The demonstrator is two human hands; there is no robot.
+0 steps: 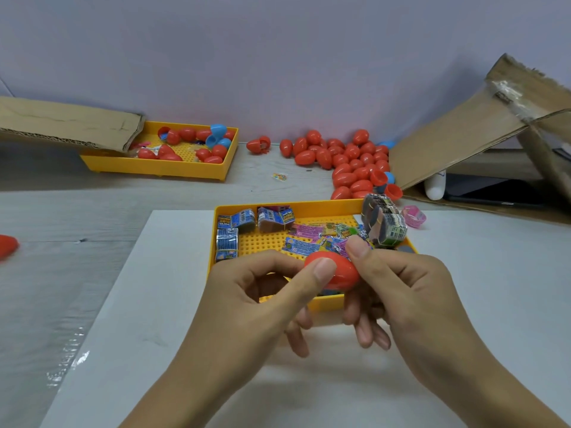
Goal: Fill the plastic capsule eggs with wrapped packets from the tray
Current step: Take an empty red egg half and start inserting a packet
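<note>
Both hands grip one red capsule egg [332,270] above the yellow tray [327,305]: left hand [262,291] pinching its left end, right hand [401,288] its right. Wrapped packets [228,234] lie inside that tray.

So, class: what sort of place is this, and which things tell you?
Probably a small hand-packing workstation: a heap of red capsule eggs, yellow trays of wrapped packets, and opened cardboard cartons.

We count two yellow trays, one near [327,208] mid-frame, one far [160,168] at upper left, two cardboard boxes, two hands, and one red egg [335,270] held.
</note>
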